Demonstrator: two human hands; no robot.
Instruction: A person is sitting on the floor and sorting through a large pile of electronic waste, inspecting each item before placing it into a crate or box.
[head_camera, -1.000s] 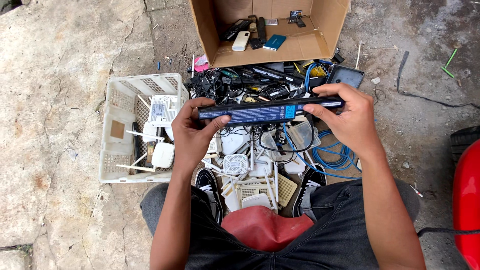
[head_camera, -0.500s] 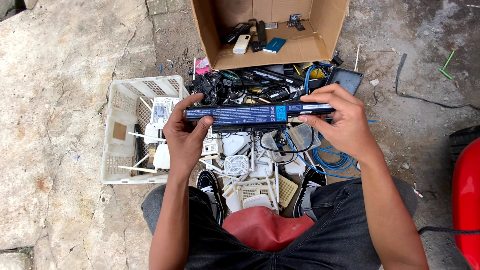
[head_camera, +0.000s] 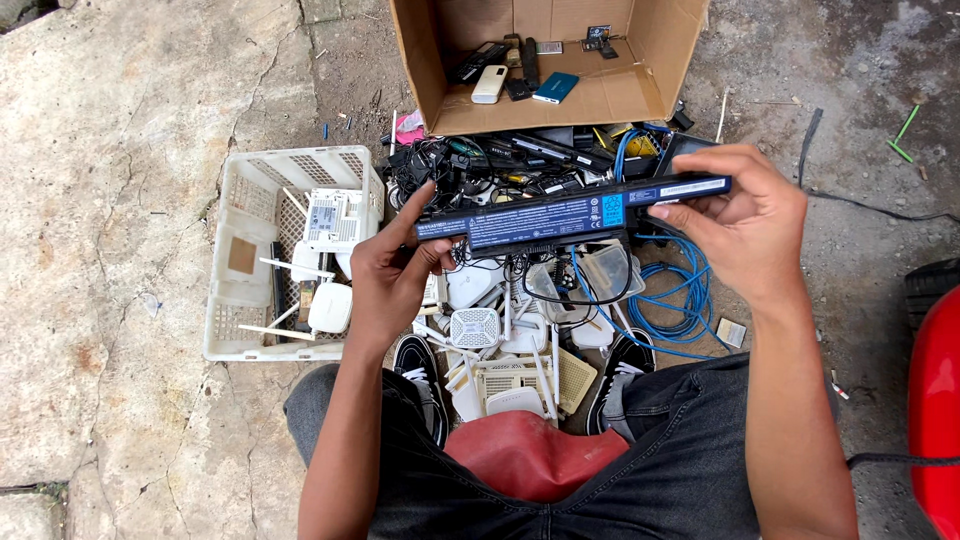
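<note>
A long black battery pack (head_camera: 570, 214) is held level between the left hand (head_camera: 395, 275) and the right hand (head_camera: 745, 220); pale and blue labels (head_camera: 612, 209) are seen along its face. An open brown cardboard box (head_camera: 430, 70) is set on the ground beyond it. A square brown label (head_camera: 241, 256) is stuck on the white plastic basket (head_camera: 225, 330) at the left.
</note>
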